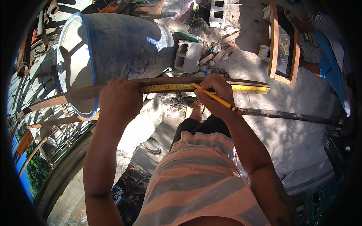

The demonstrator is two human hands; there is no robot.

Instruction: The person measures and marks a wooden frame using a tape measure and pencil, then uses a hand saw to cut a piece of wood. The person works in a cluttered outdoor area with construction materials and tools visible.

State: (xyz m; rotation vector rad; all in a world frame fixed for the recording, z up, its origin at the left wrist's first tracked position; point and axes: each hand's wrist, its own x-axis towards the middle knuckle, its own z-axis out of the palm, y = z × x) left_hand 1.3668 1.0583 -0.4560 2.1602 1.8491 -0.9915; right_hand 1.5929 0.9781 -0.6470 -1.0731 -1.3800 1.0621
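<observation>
A long brown bar [166, 81], wood or rusty metal I cannot tell, stretches crosswise in front of me. Along its near side runs the yellow blade of a tape measure [169, 88], reaching close to the bar's right end. My left hand [121, 98] is closed around the bar where the visible blade begins; the tape's case is hidden, if it is there. Pinched in my right hand [215, 93] is a yellow pencil [215, 98], its tip touching or just above the blade near the middle. That hand also rests against the bar and blade.
Beyond the bar a blue drum [128, 45] lies on its side, with a hollow concrete block [193, 56] and rubble beside it. At right, a person in blue cloth [327, 60] is near a wooden frame [273, 45]. Another dark bar [290, 115] lies on the ground.
</observation>
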